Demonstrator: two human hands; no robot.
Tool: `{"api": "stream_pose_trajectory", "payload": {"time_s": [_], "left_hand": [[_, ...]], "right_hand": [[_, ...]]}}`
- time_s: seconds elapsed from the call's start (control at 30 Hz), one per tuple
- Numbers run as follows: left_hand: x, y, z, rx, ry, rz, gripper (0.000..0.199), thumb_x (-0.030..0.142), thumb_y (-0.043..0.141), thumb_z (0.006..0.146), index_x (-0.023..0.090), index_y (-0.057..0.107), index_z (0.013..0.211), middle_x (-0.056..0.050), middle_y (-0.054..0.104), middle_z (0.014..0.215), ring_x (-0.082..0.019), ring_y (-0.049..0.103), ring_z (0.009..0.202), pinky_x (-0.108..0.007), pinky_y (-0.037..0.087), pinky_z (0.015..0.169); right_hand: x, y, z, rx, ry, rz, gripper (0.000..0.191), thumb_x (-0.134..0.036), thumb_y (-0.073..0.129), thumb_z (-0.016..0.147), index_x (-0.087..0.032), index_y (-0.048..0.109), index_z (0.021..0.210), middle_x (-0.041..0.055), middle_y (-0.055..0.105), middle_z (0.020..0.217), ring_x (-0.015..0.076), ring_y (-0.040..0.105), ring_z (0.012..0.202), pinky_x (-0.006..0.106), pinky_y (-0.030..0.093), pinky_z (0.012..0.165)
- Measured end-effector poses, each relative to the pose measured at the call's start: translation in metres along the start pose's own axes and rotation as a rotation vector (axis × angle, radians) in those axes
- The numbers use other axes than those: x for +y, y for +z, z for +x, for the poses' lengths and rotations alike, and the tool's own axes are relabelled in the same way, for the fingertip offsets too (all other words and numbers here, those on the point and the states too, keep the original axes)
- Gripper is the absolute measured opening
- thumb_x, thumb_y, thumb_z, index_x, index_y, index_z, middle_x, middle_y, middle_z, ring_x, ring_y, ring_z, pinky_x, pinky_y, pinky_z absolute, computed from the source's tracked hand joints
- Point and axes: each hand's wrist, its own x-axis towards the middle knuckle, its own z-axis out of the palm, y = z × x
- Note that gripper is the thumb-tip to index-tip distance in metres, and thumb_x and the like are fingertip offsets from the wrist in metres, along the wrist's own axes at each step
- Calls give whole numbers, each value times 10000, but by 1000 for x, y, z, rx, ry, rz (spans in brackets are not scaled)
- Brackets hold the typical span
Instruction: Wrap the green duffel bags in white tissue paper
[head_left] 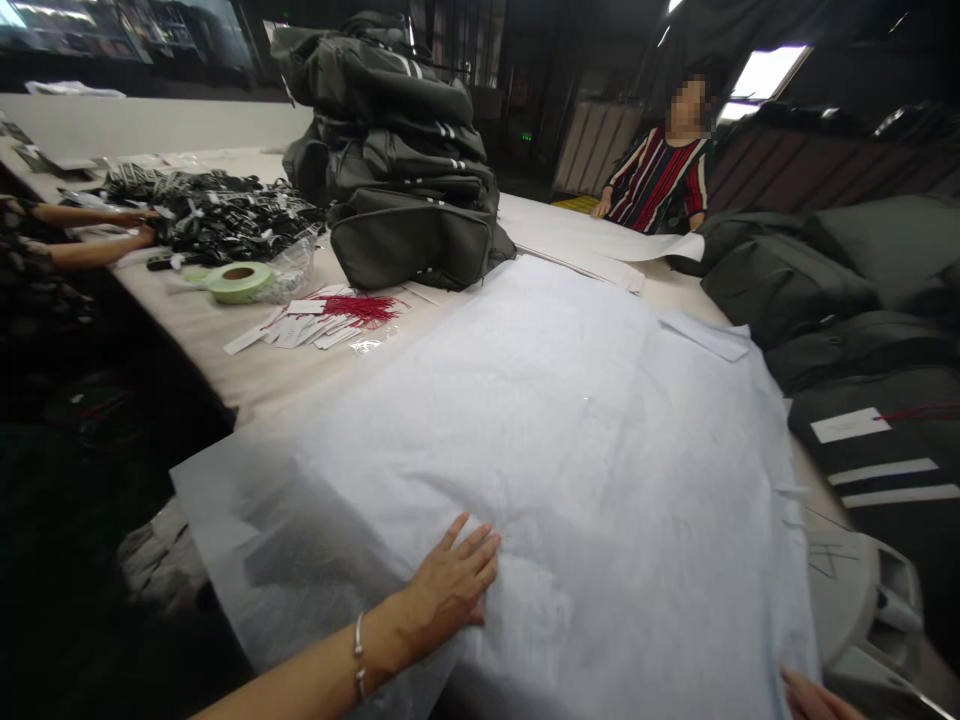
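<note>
My left hand (450, 585) lies on a large stack of thin white paper sheets (570, 420), its fingers spread and nothing between them. A bracelet is round that wrist. At the bottom right edge of the view, my right hand (814, 697) touches the near right edge of the paper; it is mostly cut off and its fingertips are partly hidden. One translucent sheet hangs past the table's edge on the left. A small folded white piece (705, 335) rests on the far right part of the stack.
Dark bags are stacked behind (412, 235) and piled at right (795, 280). Red-stringed tags (322, 320), a green tape roll (240, 282) and black straps (225, 215) lie left. A person in stripes (660, 180) stands behind; another person's hands (139, 230) touch the straps.
</note>
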Motion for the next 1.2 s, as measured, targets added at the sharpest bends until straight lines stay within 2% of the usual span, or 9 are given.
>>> {"api": "stream_pose_trajectory", "payload": {"time_s": [0.1,0.13,0.2,0.33,0.53,0.73,0.87,1.0,1.2], "left_hand": [[1,1,1,27,-3,-13,646,563,727,782,171,557,1266,-107,507,1434,-289,411,1360,-518,166,1194],[1,1,1,31,-4,-18,647,566,729,778,174,560,1264,-104,516,1425,-287,420,1352,-519,173,1191],[1,0,2,35,-3,-28,656,566,736,771,179,559,1269,-103,526,1414,-285,430,1340,-520,184,1186],[1,0,2,54,-7,-40,636,566,723,784,172,568,1259,-112,531,1401,-290,431,1333,-520,194,1179],[2,6,2,87,-21,-61,622,560,739,771,172,579,1230,-110,530,1399,-289,446,1318,-523,210,1173],[2,6,1,86,-24,-76,604,552,742,774,183,573,1222,-107,527,1405,-292,438,1327,-543,212,1174],[0,4,1,84,-19,-101,656,540,757,762,164,549,1258,-110,521,1415,-292,425,1341,-555,183,1183],[-1,1,1,44,-21,-125,675,538,747,772,156,537,1287,-123,513,1425,-295,408,1358,-565,147,1189],[-4,1,-1,12,-8,-149,681,527,741,785,158,508,1308,-119,478,1459,-301,379,1382,-576,160,1185]], "right_hand": [[-76,23,-19,-219,-2,41,575,-666,619,558,-253,716,947,111,724,800,338,700,736,492,577,759],[-108,36,-23,-349,-65,72,605,-617,621,613,-219,671,1067,88,724,801,304,696,742,471,564,797],[-169,67,-25,-562,-194,121,732,-503,617,680,-173,474,1317,11,695,699,237,665,662,418,549,761],[-231,127,-8,-736,-268,66,436,-419,592,710,-185,512,1069,-3,686,705,168,631,645,319,519,687],[-213,175,26,-679,-180,-249,183,-325,609,706,-220,459,712,-8,618,545,146,573,503,255,448,511],[-215,182,42,-601,-181,-594,271,-395,735,632,-209,538,642,58,644,573,237,655,631,320,482,599],[-211,167,42,-442,-203,-719,520,-654,722,598,-185,595,785,158,692,862,361,652,892,461,483,750],[-191,158,27,-349,-221,-685,666,-757,544,723,-194,580,1076,129,679,1032,321,636,959,459,477,824],[-154,171,12,9,-384,-608,1009,-694,624,695,-138,302,1474,182,287,1547,354,247,1418,521,264,1116]]}}
